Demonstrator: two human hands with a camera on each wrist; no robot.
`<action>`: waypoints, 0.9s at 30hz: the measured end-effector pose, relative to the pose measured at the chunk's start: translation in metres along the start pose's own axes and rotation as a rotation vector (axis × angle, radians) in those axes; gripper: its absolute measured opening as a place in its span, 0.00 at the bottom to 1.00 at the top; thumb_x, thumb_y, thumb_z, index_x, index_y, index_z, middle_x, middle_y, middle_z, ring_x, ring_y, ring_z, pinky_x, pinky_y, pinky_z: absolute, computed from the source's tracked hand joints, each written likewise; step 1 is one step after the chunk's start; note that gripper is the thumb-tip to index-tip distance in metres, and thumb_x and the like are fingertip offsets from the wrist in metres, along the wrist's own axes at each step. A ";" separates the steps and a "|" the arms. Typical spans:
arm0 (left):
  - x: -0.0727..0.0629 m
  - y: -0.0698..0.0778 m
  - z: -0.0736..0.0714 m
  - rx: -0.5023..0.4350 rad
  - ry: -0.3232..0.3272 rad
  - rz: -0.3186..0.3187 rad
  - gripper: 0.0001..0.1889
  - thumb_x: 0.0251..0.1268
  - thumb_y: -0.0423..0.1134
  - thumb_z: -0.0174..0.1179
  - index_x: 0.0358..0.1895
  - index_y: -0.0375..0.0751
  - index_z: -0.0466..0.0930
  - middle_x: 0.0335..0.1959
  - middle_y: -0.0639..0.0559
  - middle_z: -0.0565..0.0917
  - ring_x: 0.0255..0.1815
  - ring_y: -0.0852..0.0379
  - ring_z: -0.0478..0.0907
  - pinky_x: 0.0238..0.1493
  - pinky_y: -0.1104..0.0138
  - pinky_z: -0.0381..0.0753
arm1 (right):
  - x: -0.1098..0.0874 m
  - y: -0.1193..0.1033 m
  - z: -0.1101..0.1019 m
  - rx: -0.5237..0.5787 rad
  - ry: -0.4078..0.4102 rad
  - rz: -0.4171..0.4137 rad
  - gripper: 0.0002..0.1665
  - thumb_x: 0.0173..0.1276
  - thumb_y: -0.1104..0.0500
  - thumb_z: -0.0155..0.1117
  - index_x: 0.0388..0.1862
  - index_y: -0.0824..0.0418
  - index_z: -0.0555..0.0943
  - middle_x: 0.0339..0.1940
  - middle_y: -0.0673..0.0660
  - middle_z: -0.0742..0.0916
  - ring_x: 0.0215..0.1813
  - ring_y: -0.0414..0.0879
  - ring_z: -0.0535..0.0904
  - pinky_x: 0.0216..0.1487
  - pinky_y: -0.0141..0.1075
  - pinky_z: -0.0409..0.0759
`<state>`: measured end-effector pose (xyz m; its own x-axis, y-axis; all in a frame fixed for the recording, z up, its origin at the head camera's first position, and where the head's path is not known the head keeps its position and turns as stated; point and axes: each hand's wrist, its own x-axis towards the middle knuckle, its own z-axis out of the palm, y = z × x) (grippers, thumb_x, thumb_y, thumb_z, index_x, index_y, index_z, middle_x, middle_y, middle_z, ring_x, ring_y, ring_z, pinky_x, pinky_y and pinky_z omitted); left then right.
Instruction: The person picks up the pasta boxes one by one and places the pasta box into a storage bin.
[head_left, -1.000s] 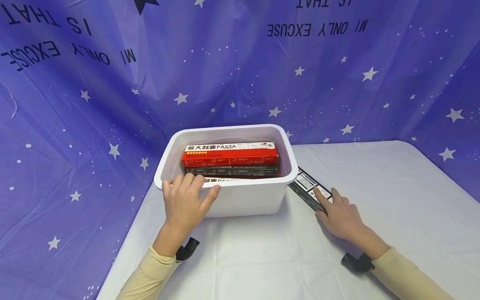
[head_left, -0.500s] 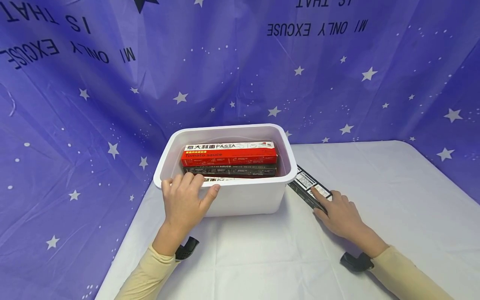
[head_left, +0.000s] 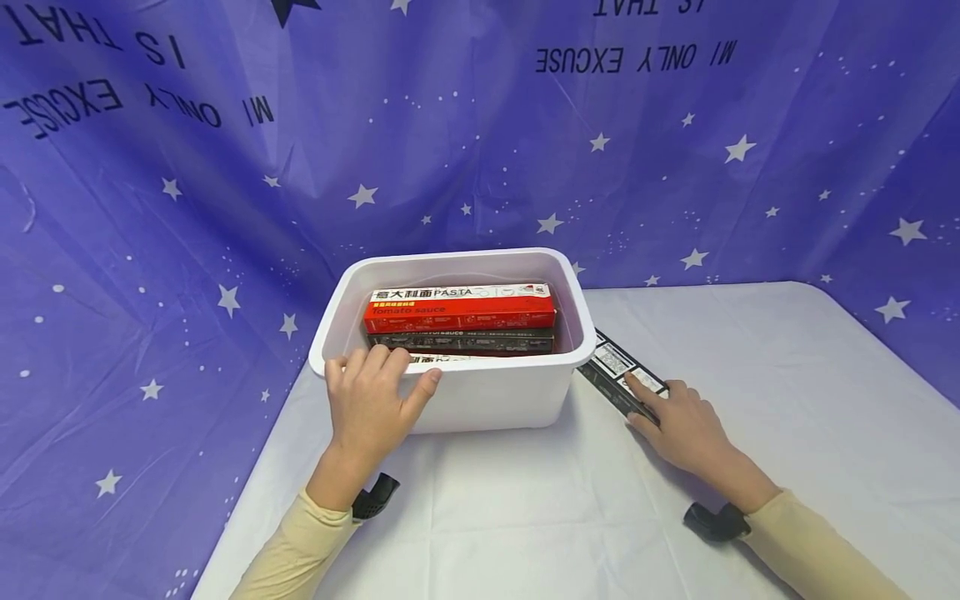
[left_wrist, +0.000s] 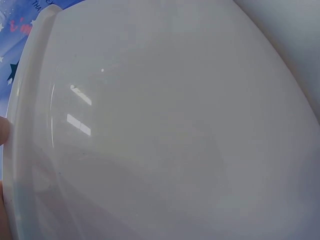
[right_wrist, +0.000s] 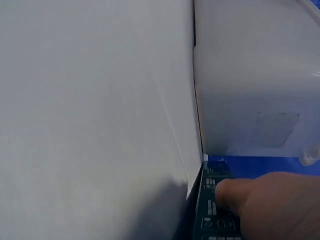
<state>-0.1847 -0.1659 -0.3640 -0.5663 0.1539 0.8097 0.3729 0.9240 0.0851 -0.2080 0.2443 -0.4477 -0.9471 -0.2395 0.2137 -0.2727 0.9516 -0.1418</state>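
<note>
A white plastic bin [head_left: 487, 400] stands on the table. My left hand [head_left: 371, 408] holds its near rim at the left, with fingers over the edge and thumb outside. Inside lie a red tomato sauce pasta box [head_left: 459, 315], a dark box [head_left: 480, 342] and, partly hidden by the near wall, a white-labelled box [head_left: 468, 358]. To the right of the bin, my right hand [head_left: 686, 429] grips the near end of a long black pasta box [head_left: 611, 365] with white printed panels. That box lies slantwise on the table, its far end hidden behind the bin. Its printed side [right_wrist: 210, 222] shows in the right wrist view.
A white cloth [head_left: 540, 517] covers the table. Behind and to the left hangs a purple curtain [head_left: 480, 142] with white stars. The bin's outer wall [left_wrist: 165, 115] fills most of the left wrist view.
</note>
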 end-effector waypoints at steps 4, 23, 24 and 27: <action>0.001 0.001 0.001 -0.001 0.003 0.003 0.40 0.74 0.73 0.35 0.28 0.39 0.78 0.23 0.43 0.80 0.25 0.41 0.71 0.37 0.48 0.60 | 0.000 0.003 -0.008 0.017 0.012 0.000 0.35 0.70 0.45 0.65 0.74 0.50 0.73 0.48 0.79 0.81 0.39 0.67 0.80 0.37 0.60 0.77; 0.000 0.002 0.001 0.006 0.015 0.005 0.40 0.75 0.72 0.35 0.28 0.38 0.78 0.23 0.42 0.79 0.26 0.40 0.71 0.37 0.48 0.61 | 0.016 0.024 -0.084 0.047 -0.028 -0.021 0.33 0.75 0.44 0.61 0.75 0.51 0.71 0.56 0.83 0.79 0.54 0.76 0.79 0.42 0.65 0.77; 0.000 0.002 0.000 0.007 0.015 0.006 0.40 0.75 0.72 0.35 0.28 0.38 0.78 0.23 0.42 0.79 0.26 0.40 0.72 0.37 0.48 0.61 | 0.018 0.024 -0.089 0.037 -0.024 -0.029 0.33 0.75 0.44 0.61 0.75 0.51 0.71 0.55 0.82 0.79 0.54 0.76 0.79 0.42 0.65 0.77; 0.000 0.001 0.000 0.009 0.019 0.008 0.40 0.75 0.73 0.35 0.28 0.38 0.78 0.22 0.42 0.79 0.25 0.40 0.71 0.37 0.48 0.60 | 0.025 0.025 -0.107 0.010 -0.024 -0.044 0.33 0.75 0.44 0.60 0.76 0.51 0.70 0.54 0.81 0.79 0.52 0.74 0.79 0.41 0.64 0.76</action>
<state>-0.1841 -0.1646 -0.3641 -0.5494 0.1550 0.8210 0.3706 0.9259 0.0732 -0.2207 0.2823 -0.3425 -0.9379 -0.2855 0.1970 -0.3154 0.9382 -0.1421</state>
